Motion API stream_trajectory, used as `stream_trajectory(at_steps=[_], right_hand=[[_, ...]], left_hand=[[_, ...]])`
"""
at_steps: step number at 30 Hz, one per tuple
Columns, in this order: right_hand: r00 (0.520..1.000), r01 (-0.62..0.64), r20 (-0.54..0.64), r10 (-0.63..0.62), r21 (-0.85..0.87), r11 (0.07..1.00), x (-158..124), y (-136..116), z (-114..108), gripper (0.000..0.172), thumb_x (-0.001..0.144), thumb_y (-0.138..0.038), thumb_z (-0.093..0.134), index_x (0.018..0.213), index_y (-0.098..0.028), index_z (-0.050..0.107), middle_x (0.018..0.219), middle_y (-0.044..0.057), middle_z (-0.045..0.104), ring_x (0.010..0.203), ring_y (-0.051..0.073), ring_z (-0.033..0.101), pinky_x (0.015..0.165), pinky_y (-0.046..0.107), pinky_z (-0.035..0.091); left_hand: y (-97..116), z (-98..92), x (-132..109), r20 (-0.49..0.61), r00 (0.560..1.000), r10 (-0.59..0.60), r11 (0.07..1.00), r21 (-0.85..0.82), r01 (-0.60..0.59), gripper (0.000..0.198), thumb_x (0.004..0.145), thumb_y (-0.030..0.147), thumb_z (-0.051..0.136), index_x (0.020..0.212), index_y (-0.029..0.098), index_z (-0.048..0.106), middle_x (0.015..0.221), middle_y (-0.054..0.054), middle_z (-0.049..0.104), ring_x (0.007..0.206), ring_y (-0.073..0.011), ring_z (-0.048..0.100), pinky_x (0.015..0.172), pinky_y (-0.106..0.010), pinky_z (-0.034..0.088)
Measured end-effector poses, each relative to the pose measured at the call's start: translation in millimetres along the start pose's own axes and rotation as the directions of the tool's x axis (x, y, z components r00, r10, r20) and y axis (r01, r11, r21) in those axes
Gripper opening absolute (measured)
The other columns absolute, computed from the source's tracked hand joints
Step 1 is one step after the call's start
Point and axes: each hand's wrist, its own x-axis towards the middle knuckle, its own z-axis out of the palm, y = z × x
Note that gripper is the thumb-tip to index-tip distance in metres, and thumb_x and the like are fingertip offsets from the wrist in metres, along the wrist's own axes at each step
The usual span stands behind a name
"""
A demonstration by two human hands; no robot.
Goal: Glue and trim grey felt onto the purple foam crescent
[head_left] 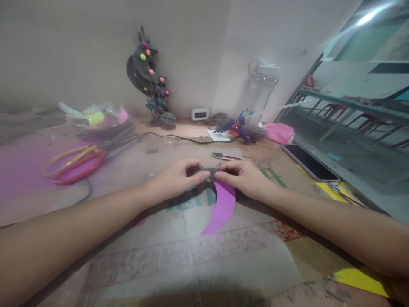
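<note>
My left hand (182, 175) is closed, thumb against fingers, on the left end of a small dark grey fuzzy piece (211, 172), perhaps felt or yarn. Right beside it my right hand (243, 178) pinches the same grey piece together with the top of a purple crescent-shaped sheet (224, 204). The sheet's pointed tip hangs down and curves to the left over the cardboard. How the two pieces join is hidden by my fingers. Just behind the hands lie small thread snips (226, 157).
Red-and-yellow-handled scissors (79, 164) lie left, near a plastic bag (99, 117). Behind are a grey crescent ornament (145, 70), a digital clock (200, 114), a blue glue gun (234, 126) with its cord and a clear bottle (260, 94). A phone (309, 162) lies right.
</note>
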Motion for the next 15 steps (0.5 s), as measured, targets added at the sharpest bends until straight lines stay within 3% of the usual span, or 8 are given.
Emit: stream_trajectory(at_steps=[5, 10, 15], right_hand=[[0.999, 0.011, -0.032, -0.010, 0.029, 1.000, 0.8, 0.5, -0.1, 0.025, 0.084, -0.040, 0.058, 0.071, -0.019, 0.065, 0.066, -0.001, 0.057, 0.061, 0.012, 0.048, 0.055, 0.025, 0.037], [0.998, -0.028, -0.044, 0.033, 0.119, 0.993, -1.1, -3.4, -0.4, 0.045, 0.086, -0.057, 0.050, 0.067, -0.018, 0.059, 0.059, -0.002, 0.050, 0.054, 0.011, 0.043, 0.052, 0.025, 0.035], [0.976, -0.019, -0.203, 0.073, 0.257, 0.966, -0.4, 1.9, -0.8, 0.042, 0.088, -0.056, 0.051, 0.089, -0.017, 0.066, 0.065, -0.002, 0.052, 0.058, 0.011, 0.046, 0.053, 0.023, 0.037]], left_hand=[[1.8, -1.1, 0.5, -0.010, 1.000, -0.009, 1.000, -0.016, 0.009, 0.030, 0.088, 0.045, 0.051, 0.080, 0.018, 0.062, 0.075, -0.002, 0.068, 0.065, -0.0146, 0.058, 0.058, -0.024, 0.042], [4.0, -1.7, -0.2, -0.016, 0.997, -0.072, 0.991, -0.111, 0.070, 0.030, 0.089, 0.045, 0.052, 0.079, 0.017, 0.058, 0.075, -0.003, 0.069, 0.063, -0.0134, 0.058, 0.055, -0.023, 0.040], [1.7, -1.7, 1.2, -0.037, 0.996, -0.077, 0.984, -0.163, 0.070, 0.029, 0.089, 0.043, 0.052, 0.078, 0.018, 0.057, 0.074, -0.002, 0.068, 0.065, -0.0134, 0.059, 0.059, -0.024, 0.043]])
